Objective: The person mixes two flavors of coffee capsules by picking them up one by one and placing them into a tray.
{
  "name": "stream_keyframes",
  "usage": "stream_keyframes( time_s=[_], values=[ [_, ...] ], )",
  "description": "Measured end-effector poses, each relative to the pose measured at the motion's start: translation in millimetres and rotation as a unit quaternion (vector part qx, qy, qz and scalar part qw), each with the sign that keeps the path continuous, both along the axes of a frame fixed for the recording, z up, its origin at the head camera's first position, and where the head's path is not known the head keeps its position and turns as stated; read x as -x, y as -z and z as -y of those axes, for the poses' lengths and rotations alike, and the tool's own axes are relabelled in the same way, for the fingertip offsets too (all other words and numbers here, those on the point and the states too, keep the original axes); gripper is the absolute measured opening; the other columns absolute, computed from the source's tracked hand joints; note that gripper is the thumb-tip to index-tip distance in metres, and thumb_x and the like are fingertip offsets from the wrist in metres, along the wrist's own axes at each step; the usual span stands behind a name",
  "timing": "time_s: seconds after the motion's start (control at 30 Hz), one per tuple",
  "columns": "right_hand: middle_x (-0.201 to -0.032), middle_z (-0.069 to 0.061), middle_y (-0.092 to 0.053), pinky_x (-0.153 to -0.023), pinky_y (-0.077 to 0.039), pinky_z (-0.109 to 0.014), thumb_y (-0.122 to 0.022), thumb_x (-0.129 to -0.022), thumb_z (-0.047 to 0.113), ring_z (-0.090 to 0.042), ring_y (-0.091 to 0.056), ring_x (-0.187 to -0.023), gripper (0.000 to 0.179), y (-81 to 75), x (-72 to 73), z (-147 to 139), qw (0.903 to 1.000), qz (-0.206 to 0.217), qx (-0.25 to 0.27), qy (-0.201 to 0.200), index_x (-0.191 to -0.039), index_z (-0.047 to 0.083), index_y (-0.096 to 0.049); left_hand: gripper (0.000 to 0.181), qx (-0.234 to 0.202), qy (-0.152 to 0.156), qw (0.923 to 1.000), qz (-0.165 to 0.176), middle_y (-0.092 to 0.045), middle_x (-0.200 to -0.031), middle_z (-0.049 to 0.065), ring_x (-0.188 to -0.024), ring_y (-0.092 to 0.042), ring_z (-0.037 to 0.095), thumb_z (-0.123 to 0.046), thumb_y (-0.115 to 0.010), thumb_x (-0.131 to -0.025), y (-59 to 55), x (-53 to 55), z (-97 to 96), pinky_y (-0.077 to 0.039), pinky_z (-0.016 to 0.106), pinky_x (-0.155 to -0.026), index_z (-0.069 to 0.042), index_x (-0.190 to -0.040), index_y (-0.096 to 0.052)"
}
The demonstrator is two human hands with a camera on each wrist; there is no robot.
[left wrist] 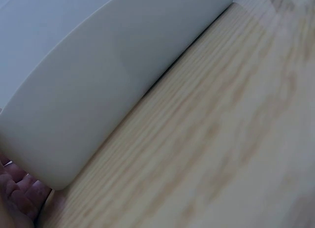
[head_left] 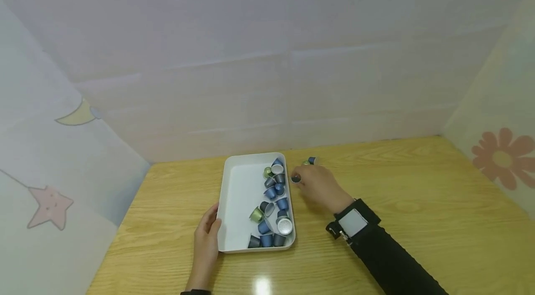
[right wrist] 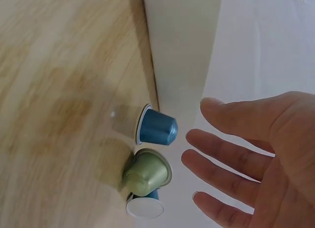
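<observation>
A shallow white tray (head_left: 238, 202) lies on the wooden table, holding several blue, dark and green coffee capsules (head_left: 270, 193) along its right side. My left hand (head_left: 206, 231) grips its left edge, thumb at the rim, while some fingers show under its corner in the left wrist view. My right hand (right wrist: 246, 159) hovers over a blue coffee capsule (right wrist: 157, 127) standing lid-down beside the tray. Its thumb and fingers are spread, with a gap between them and the capsule. Close by lie a green capsule (right wrist: 147, 173) and another blue one, its pale lid (right wrist: 145, 207) showing.
The wooden table (head_left: 401, 202) extends right of the tray, and a pale backdrop (head_left: 234, 114) rises behind it. Side panels carry a star (head_left: 51, 206), a moon (head_left: 78, 114) and a red flower (head_left: 503, 158).
</observation>
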State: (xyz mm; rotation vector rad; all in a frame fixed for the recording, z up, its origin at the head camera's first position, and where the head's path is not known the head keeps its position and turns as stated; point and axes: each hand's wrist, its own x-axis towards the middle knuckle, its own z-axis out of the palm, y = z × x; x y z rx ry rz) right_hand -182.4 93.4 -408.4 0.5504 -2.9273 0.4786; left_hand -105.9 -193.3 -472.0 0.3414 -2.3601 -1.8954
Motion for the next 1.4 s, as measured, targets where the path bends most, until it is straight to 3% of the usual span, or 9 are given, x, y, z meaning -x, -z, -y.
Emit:
stream_keyframes(
  time_s=[0.17,0.4,0.57,0.8,1.07,1.27,1.4],
  values=[
    [-0.102,-0.008,-0.074,-0.074,-0.057,-0.039,-0.069,-0.081,0.014,-0.021,-0.065,-0.089,0.022,3.4,-0.5,-5.4,0.9999,0.008,0.008,0.005,-0.102,0.009,-0.071,0.04,0.001,0.006,1.0,0.002,-0.052,-0.14,0.018,-0.12,-0.048,0.023,-0.008,-0.041,-0.097,-1.8,0.4,2.2,-0.042,0.008,-0.079,-0.008,-0.137,-0.047],
    [-0.1,-0.009,-0.074,-0.066,-0.057,-0.037,-0.07,-0.081,0.015,-0.021,-0.065,-0.083,0.021,10.3,6.3,-19.8,0.9999,0.005,-0.006,0.012,-0.101,0.01,-0.071,0.041,-0.005,0.008,1.0,0.0,-0.051,-0.14,0.018,-0.121,-0.048,0.023,-0.006,-0.041,-0.096,-1.2,0.0,-0.4,-0.041,0.007,-0.08,-0.007,-0.137,-0.047],
    [-0.109,-0.011,-0.072,-0.078,-0.057,-0.043,-0.069,-0.081,0.01,-0.026,-0.064,-0.096,0.024,11.5,15.7,-28.0,0.9992,0.035,0.003,0.019,-0.104,0.009,-0.071,0.041,0.0,0.013,0.9999,-0.001,-0.051,-0.141,0.019,-0.122,-0.047,0.023,-0.008,-0.041,-0.097,-1.9,1.8,0.0,-0.041,0.008,-0.08,-0.008,-0.138,-0.046],
    [-0.112,-0.014,-0.07,-0.082,-0.055,-0.046,-0.068,-0.081,0.009,-0.028,-0.063,-0.1,0.027,10.5,24.7,-32.3,0.9979,0.059,-0.005,0.026,-0.108,0.007,-0.068,0.041,0.007,0.017,0.9998,0.0,-0.05,-0.141,0.019,-0.122,-0.047,0.024,-0.009,-0.04,-0.098,-2.5,3.1,-0.1,-0.046,0.032,-0.094,-0.009,-0.139,-0.045],
    [-0.105,-0.014,-0.067,-0.077,-0.056,-0.042,-0.067,-0.081,0.007,-0.026,-0.062,-0.091,0.029,13.4,35.2,-39.1,0.9981,0.051,-0.008,0.032,-0.11,0.006,-0.067,0.041,-0.01,0.015,0.9998,-0.001,-0.049,-0.142,0.018,-0.123,-0.046,0.023,-0.008,-0.039,-0.098,0.2,2.8,-1.7,-0.04,0.007,-0.081,-0.008,-0.139,-0.045],
    [-0.095,-0.014,-0.064,-0.072,-0.056,-0.041,-0.069,-0.081,0.009,-0.026,-0.062,-0.083,0.027,14.6,43.9,-43.2,0.9988,0.032,-0.029,0.02,-0.107,0.004,-0.067,0.041,-0.01,0.015,0.9998,-0.003,-0.05,-0.141,0.018,-0.123,-0.046,0.024,-0.007,-0.039,-0.098,0.3,4.1,-3.7,-0.041,0.011,-0.083,-0.008,-0.138,-0.045],
    [-0.098,-0.016,-0.066,-0.075,-0.057,-0.043,-0.07,-0.08,0.009,-0.029,-0.063,-0.087,0.028,14.5,48.8,-43.2,0.9978,0.045,-0.044,0.019,-0.107,0.003,-0.067,0.041,-0.006,0.017,0.9998,-0.002,-0.05,-0.14,0.02,-0.122,-0.047,0.025,-0.007,-0.04,-0.098,0.0,5.2,-6.4,-0.045,0.024,-0.091,-0.007,-0.138,-0.045]
  ],
)
